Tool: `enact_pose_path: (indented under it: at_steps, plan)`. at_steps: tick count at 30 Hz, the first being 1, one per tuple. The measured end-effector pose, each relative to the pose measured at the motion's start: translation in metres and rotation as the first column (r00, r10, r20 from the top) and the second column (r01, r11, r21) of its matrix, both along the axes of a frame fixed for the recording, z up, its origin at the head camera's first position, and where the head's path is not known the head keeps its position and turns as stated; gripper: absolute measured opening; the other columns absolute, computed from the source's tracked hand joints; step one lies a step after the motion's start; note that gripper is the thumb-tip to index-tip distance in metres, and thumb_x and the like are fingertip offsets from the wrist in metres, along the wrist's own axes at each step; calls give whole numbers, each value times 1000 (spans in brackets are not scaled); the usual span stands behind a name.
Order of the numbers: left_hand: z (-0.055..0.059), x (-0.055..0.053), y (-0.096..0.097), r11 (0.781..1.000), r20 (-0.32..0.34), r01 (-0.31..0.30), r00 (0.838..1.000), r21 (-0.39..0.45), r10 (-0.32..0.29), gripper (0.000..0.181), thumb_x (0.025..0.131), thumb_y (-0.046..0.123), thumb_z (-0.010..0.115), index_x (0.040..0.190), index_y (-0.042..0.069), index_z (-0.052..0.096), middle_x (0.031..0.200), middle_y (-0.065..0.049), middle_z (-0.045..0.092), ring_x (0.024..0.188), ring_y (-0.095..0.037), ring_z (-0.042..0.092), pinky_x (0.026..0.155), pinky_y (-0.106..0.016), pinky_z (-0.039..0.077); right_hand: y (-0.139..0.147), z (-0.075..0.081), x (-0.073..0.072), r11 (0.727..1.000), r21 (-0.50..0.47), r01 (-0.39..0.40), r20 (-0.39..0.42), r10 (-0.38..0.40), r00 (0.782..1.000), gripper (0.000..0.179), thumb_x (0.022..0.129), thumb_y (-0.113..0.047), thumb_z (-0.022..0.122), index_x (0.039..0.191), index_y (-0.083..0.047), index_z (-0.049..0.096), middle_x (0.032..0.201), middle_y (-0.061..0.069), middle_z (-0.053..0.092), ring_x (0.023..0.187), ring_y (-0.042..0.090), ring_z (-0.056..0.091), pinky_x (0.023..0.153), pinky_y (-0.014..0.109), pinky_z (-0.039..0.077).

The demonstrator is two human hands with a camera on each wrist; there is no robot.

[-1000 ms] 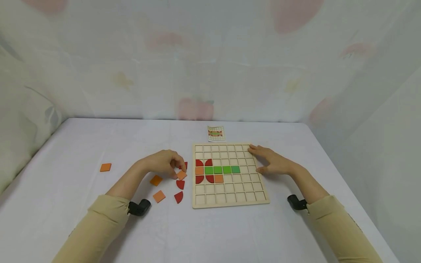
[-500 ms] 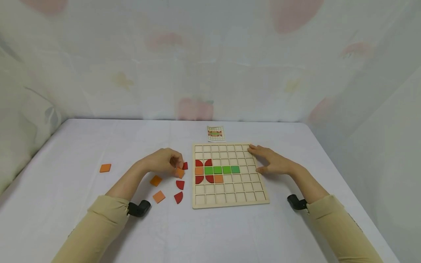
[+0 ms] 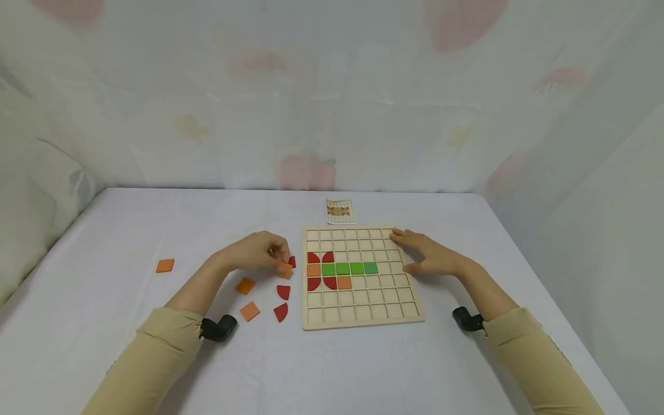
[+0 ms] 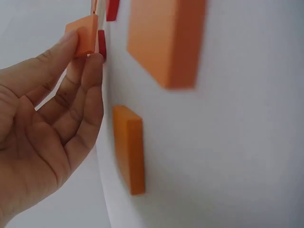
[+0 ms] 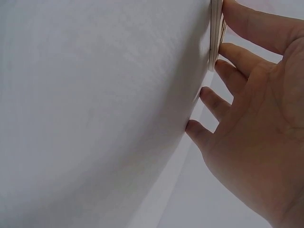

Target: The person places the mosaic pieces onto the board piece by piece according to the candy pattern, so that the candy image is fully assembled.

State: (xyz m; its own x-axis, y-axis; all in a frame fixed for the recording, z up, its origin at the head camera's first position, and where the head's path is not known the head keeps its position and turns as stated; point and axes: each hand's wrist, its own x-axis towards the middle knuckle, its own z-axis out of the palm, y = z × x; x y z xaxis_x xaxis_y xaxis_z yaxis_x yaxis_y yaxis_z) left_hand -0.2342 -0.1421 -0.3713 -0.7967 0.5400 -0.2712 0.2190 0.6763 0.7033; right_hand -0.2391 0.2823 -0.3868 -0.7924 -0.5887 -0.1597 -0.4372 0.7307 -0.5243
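Observation:
In the head view my left hand (image 3: 256,251) is just left of the gridded wooden board (image 3: 363,310). It pinches an orange square tile (image 4: 87,35) between thumb and fingertips, tilted up off the cloth in the left wrist view. Beside that hand lie red quarter-circle tiles (image 3: 283,292) and loose orange tiles (image 3: 245,285). My right hand (image 3: 429,255) touches the board's right edge, its fingers extended and spread. At the board's left, red quarter-circles (image 3: 313,283) and orange squares (image 3: 344,282) sit in cells, with a row of green square tiles (image 3: 343,268).
A small printed pattern card (image 3: 340,211) lies behind the board. Another orange tile (image 3: 165,265) lies far left on the white cloth-covered table (image 3: 332,374). A patterned curtain (image 3: 384,115) hangs behind the table.
The orange tile at my left fingertips has turned and come up slightly, and those fingers have drawn closer round it. My right hand stays at the board's edge.

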Motion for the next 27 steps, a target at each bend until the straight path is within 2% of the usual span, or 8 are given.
enact_pose_path:
  at_steps: [8, 18, 22, 27]
  plan:
    - [7, 6, 25, 998, -28, 9, 1000, 66, -7, 11, 83, 14, 76, 88, 13, 67, 84, -1, 64, 82, -17, 56, 74, -29, 44, 2, 0, 1, 1000, -15, -9, -2, 9, 1000, 80, 89, -30, 65, 154, -1, 29, 165, 19, 18, 152, 49, 11, 118, 70, 10]
    - [-4, 19, 72, 994, -66, 46, 997, 97, -40, 6, 85, 16, 75, 90, 17, 72, 80, 4, 69, 79, -9, 58, 75, -24, 46, 0, 1, 2, 1000, -6, -5, -3, 5, 1000, 79, 88, -29, 64, 154, -3, 29, 165, 19, 19, 152, 49, 11, 118, 70, 10]
    - [-6, 24, 91, 992, -86, 22, 996, 125, -11, 5, 84, 15, 76, 88, 16, 72, 77, 4, 70, 77, -8, 57, 74, -24, 46, -1, 2, 2, 1000, -7, -4, 1, 4, 1000, 80, 87, -29, 64, 154, -2, 29, 165, 19, 19, 151, 49, 11, 118, 70, 9]
    - [-7, 32, 113, 984, -87, -38, 995, 172, 53, 4, 85, 17, 76, 86, 16, 73, 77, 4, 71, 74, -8, 59, 70, -24, 47, -1, 1, 2, 1000, -1, 0, 0, 0, 1000, 79, 87, -29, 64, 154, -2, 30, 165, 18, 19, 151, 49, 11, 118, 70, 9]
